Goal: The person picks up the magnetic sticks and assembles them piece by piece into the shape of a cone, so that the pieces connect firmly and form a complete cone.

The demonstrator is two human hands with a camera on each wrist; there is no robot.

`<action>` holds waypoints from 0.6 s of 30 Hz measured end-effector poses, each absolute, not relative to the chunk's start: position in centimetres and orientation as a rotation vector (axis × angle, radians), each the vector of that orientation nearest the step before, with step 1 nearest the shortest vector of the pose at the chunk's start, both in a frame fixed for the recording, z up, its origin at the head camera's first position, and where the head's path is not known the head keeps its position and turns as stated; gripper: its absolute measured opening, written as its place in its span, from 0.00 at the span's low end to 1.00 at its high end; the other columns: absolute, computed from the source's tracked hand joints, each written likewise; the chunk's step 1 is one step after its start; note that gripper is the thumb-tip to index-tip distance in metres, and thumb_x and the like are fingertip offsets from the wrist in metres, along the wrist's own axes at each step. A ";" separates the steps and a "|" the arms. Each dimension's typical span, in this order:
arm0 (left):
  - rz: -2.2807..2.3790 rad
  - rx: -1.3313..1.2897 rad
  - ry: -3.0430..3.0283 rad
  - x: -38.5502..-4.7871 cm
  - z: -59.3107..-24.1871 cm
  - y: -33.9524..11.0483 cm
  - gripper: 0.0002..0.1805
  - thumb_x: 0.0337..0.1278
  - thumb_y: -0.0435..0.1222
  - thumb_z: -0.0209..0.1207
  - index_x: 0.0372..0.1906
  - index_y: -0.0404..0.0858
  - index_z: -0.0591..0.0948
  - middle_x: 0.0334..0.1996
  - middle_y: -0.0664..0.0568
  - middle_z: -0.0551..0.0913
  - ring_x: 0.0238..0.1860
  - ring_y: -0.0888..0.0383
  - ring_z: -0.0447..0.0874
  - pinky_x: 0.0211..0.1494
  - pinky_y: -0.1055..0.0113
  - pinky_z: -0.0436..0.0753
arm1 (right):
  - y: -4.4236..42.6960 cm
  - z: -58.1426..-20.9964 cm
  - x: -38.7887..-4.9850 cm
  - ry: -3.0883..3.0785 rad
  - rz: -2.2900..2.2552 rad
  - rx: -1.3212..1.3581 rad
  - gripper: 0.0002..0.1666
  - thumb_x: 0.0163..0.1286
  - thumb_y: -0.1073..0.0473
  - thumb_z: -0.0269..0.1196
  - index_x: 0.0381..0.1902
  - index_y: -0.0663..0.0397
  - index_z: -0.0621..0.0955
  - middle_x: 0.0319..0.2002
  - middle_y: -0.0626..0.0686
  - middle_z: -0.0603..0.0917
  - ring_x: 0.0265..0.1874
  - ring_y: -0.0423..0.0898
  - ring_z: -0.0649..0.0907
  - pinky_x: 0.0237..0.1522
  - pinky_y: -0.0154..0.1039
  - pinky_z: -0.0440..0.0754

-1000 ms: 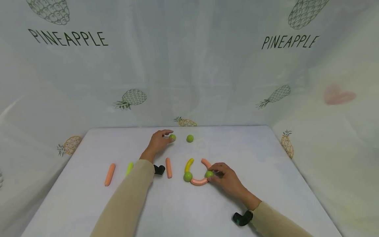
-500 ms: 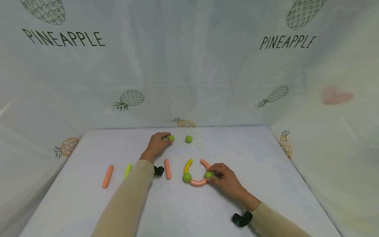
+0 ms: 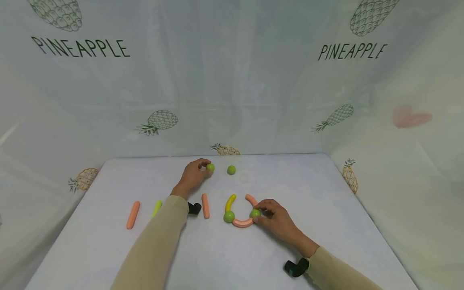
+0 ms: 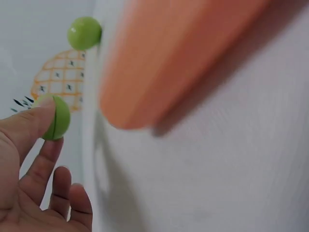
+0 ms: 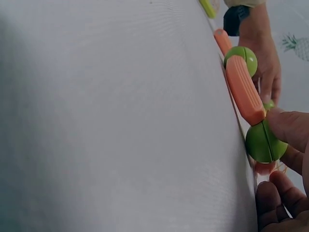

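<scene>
At the far side of the table, my left hand (image 3: pixel 193 176) pinches a grooved green ball (image 4: pixel 60 118) between thumb and fingers. A gap shows between that ball and the tabletop in the left wrist view. My right hand (image 3: pixel 280 222) pinches another green ball (image 5: pixel 265 141), which joins a curved orange stick (image 3: pixel 243 223) and a second curved orange stick (image 3: pixel 251 199). The first of these also meets a green ball (image 3: pixel 229 216) at its left end, from which a curved yellow stick (image 3: pixel 230 202) rises. Together they form a ring with its far side unclosed.
A loose green ball (image 3: pixel 231 170) lies right of my left hand. One straight orange stick (image 3: pixel 205 206) is beside the left wrist; another orange stick (image 3: pixel 133 215) lies farther left. A yellow-green stick (image 3: pixel 156 208) is partly hidden by the left sleeve. A pineapple-print sheet (image 3: pixel 232 80) hangs behind.
The left fingers, spread beside the ball a second ago, have closed on it, and it sits slightly higher. The right hand stays on its ball; the view has shifted a little.
</scene>
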State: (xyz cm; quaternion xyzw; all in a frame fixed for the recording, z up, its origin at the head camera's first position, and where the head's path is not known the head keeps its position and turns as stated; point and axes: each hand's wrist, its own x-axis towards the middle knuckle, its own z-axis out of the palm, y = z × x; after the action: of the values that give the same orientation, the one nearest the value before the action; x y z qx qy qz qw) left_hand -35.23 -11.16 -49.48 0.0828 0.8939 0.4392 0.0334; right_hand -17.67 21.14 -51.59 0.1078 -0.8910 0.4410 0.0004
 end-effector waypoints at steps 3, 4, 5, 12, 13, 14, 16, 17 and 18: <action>1.415 0.303 2.721 -34.6 -48.5 -10.6 0.25 0.70 0.40 0.67 0.69 0.43 0.80 0.65 0.47 0.82 0.70 0.43 0.74 0.74 0.46 0.73 | 21.2 -51.5 -17.6 -2.795 1.383 0.342 0.18 0.66 0.55 0.77 0.52 0.40 0.87 0.55 0.43 0.83 0.51 0.43 0.83 0.56 0.38 0.82; 1.430 0.324 2.708 -34.2 -48.2 -10.3 0.26 0.70 0.40 0.67 0.70 0.43 0.79 0.65 0.46 0.82 0.70 0.43 0.74 0.72 0.46 0.74 | 21.2 -51.5 -17.6 -2.792 1.382 0.343 0.17 0.66 0.55 0.77 0.52 0.40 0.87 0.55 0.43 0.83 0.51 0.43 0.83 0.56 0.38 0.82; 1.447 0.351 2.695 -33.9 -47.9 -9.9 0.28 0.71 0.41 0.67 0.71 0.42 0.78 0.65 0.46 0.82 0.69 0.42 0.74 0.71 0.46 0.75 | 21.2 -51.5 -17.6 -2.789 1.380 0.347 0.17 0.66 0.55 0.77 0.52 0.41 0.88 0.55 0.44 0.83 0.51 0.43 0.83 0.55 0.39 0.83; 1.487 0.417 2.643 -30.3 -46.9 -6.0 0.26 0.69 0.44 0.69 0.69 0.47 0.81 0.62 0.52 0.84 0.66 0.45 0.78 0.62 0.50 0.81 | 21.3 -51.7 -17.8 -2.789 1.378 0.358 0.17 0.66 0.55 0.77 0.51 0.43 0.88 0.55 0.46 0.83 0.52 0.45 0.83 0.55 0.41 0.83; 1.490 0.421 2.638 -29.7 -46.8 -5.4 0.25 0.69 0.44 0.69 0.69 0.46 0.82 0.62 0.52 0.84 0.65 0.46 0.79 0.62 0.50 0.81 | 21.3 -51.8 -17.8 -2.784 1.381 0.368 0.16 0.66 0.54 0.77 0.52 0.43 0.88 0.55 0.46 0.83 0.52 0.45 0.83 0.55 0.42 0.83; 1.488 0.416 2.635 -29.2 -46.9 -4.9 0.25 0.69 0.45 0.69 0.68 0.46 0.82 0.61 0.52 0.84 0.65 0.47 0.79 0.63 0.50 0.81 | 21.3 -51.8 -17.8 -2.782 1.389 0.373 0.16 0.66 0.54 0.77 0.52 0.43 0.88 0.55 0.47 0.83 0.52 0.45 0.83 0.55 0.42 0.83; 1.482 0.404 2.639 -28.3 -47.2 -4.0 0.25 0.69 0.45 0.69 0.67 0.47 0.82 0.60 0.53 0.85 0.63 0.49 0.80 0.64 0.50 0.80 | 21.3 -51.9 -17.9 -2.774 1.394 0.389 0.16 0.67 0.54 0.77 0.52 0.43 0.88 0.55 0.47 0.83 0.51 0.45 0.83 0.55 0.42 0.83; 1.479 0.397 2.640 -27.9 -47.3 -3.6 0.24 0.69 0.45 0.69 0.67 0.47 0.83 0.60 0.54 0.85 0.63 0.49 0.80 0.65 0.50 0.80 | 21.3 -51.9 -17.9 -2.771 1.394 0.397 0.16 0.67 0.54 0.77 0.52 0.43 0.88 0.55 0.47 0.83 0.51 0.45 0.83 0.55 0.43 0.83; 1.474 0.387 2.641 -27.5 -47.5 -3.3 0.23 0.69 0.46 0.69 0.66 0.48 0.83 0.59 0.54 0.86 0.63 0.50 0.80 0.66 0.50 0.79 | 21.3 -52.0 -17.9 -2.766 1.393 0.407 0.16 0.67 0.54 0.77 0.52 0.43 0.88 0.55 0.47 0.83 0.51 0.45 0.83 0.55 0.43 0.83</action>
State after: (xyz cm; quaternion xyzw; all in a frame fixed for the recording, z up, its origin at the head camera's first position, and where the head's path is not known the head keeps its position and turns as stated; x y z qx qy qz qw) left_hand -27.50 -3.30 -47.53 0.1268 0.8652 0.4829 0.0462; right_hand -17.87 21.29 -51.96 0.1304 -0.8855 0.4458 0.0089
